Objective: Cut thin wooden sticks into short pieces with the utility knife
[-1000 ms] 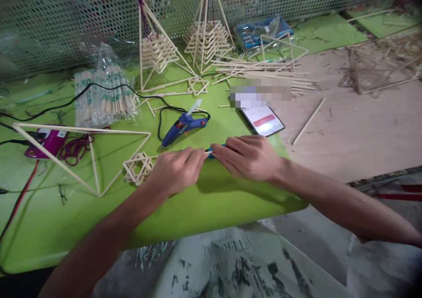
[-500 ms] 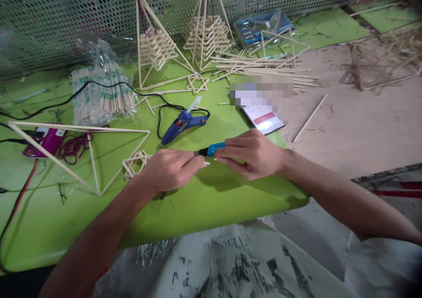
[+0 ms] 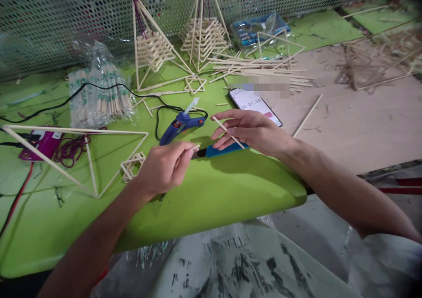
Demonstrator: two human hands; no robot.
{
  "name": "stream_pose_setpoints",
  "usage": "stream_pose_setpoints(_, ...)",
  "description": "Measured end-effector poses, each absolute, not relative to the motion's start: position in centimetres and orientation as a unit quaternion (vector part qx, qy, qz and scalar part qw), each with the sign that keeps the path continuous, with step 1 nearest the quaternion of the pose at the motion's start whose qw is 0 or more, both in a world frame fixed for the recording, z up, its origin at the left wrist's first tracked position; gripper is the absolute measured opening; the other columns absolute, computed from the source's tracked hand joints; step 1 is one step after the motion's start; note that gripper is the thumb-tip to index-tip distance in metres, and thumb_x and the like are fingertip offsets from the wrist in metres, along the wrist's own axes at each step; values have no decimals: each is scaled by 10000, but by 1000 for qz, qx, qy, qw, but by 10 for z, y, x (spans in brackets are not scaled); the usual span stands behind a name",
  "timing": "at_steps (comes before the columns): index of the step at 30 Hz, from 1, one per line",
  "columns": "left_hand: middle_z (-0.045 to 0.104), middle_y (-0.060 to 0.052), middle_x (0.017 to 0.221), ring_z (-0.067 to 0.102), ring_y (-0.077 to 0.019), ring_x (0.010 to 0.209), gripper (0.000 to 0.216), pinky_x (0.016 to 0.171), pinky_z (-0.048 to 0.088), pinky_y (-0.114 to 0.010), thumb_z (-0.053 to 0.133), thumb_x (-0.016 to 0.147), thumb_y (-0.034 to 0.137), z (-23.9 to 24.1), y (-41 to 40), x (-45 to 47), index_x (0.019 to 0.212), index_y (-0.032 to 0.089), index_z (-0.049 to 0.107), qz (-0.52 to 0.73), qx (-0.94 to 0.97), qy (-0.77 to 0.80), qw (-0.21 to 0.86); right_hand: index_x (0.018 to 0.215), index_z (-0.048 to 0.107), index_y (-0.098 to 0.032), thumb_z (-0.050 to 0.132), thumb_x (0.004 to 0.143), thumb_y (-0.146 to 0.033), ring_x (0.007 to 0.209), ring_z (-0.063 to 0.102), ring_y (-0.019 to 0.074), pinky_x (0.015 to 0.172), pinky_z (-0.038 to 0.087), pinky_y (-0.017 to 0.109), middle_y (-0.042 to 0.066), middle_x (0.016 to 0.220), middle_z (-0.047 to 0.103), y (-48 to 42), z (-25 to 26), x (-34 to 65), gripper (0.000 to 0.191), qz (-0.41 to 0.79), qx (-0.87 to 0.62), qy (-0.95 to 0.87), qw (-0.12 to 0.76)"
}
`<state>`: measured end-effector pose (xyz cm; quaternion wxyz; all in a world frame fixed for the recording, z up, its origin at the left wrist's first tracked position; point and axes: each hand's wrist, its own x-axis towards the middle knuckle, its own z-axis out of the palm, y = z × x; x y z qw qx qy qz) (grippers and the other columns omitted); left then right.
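Magenta power strip (image 3: 42, 145): lies at far left on the glossy green table (image 3: 198, 201), beside tangled purple cord (image 3: 70, 150).
Large triangular frame of pale wooden sticks (image 3: 112, 132): rests partly across the strip.
Clear plastic bag of chopsticks (image 3: 105, 91): sits behind the frame.
Small pale stick lattice (image 3: 130, 168): sits just beside the left wrist, partly hidden.
Left hand (image 3: 165, 164): closed narrow, pinching a short pale wooden piece (image 3: 195, 148), with only the tip showing.
Blue glue gun (image 3: 180, 125): lies just beyond the left hand.
Blue-handled utility knife (image 3: 227, 148): shows beneath the right fingers; cannot tell whether held or lying.
Slim pale wooden stick (image 3: 223, 127): slants above the knife.
Right hand (image 3: 252, 129): loosely curved with parted fingers, holding the slim stick near the thumb.
Black-edged phone (image 3: 252, 104): lies behind the right hand, showing 00:01:30.
Loose pale stick (image 3: 308, 115): lies beyond the right forearm.
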<state>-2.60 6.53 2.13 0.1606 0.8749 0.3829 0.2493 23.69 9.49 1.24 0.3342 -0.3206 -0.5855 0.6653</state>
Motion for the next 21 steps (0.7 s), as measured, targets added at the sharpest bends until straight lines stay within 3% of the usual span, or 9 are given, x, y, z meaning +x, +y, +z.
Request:
stream_pose_setpoints(5, 730, -26, 851, 633, -108, 642, 198, 662, 500, -222, 506, 944, 246, 17, 67, -24, 1072, 184, 645, 231, 876, 385, 175, 1181, 578, -144, 540, 921, -242, 824, 714, 181, 654, 576, 304, 94, 992, 728, 100, 7, 235, 280, 559, -347, -664, 356)
stream_pose_setpoints(9, 736, -32, 923, 644, -111, 688, 191, 692, 502, -217, 520, 944, 242, 15, 66, -22, 1076, 189, 646, 240, 872, 386, 183, 1081, 668, -176, 499, 932, -183, 1071, 627, 202, 918, 504, 396, 92, 1107, 698, 99, 3, 233, 225, 242, -391, -806, 372)
stream_pose_setpoints(11, 736, -31, 934, 644, -108, 693, 188, 687, 500, -210, 525, 942, 241, 16, 65, -21, 1076, 190, 646, 247, 869, 387, 186, 1101, 663, -165, 488, 937, -180, 1052, 606, 199, 930, 479, 394, 98, 1087, 690, 96, 1, 232, 240, 146, -358, -858, 337)
stream_pose_setpoints(16, 729, -18, 865, 617, -91, 628, 181, 629, 478, -195, 542, 934, 250, 18, 63, -22, 1065, 188, 650, 254, 857, 401, 201, 1176, 615, -126, 546, 915, -438, 948, 574, 222, 852, 471, 385, 117, 1018, 645, 88, -4, 229, 413, 81, -284, -937, 187)
stream_pose_setpoints(21, 713, -9, 801, 577, -78, 564, 183, 558, 443, -189, 522, 944, 255, 21, 62, -21, 1053, 183, 651, 258, 840, 414, 237, 1107, 613, -96, 429, 980, -333, 868, 555, 205, 790, 468, 361, 118, 964, 622, 84, -3, 228, 326, 46, -299, -943, 140)
